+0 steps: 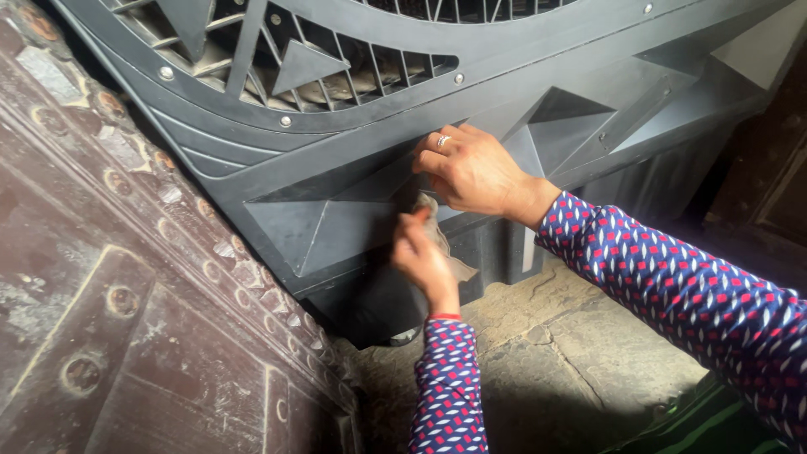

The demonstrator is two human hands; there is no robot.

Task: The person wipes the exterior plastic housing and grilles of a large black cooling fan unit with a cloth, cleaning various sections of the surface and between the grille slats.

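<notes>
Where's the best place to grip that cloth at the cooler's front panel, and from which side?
Pinch the cloth at its loose lower fold, coming from below, as the left hand does; its upper part looks tucked under the right hand against the grey cooler.

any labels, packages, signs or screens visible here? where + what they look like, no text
None that can be made out.
Grey plastic cooler housing: fills the upper frame, raised triangle shapes, curved grille with screws, no sticker or display showing.
Pale cloth-like scrap: between the left hand and right hand, at the housing's lower edge, unmarked.
Wooden door: left, dark brown, round studs, no sign.
</notes>
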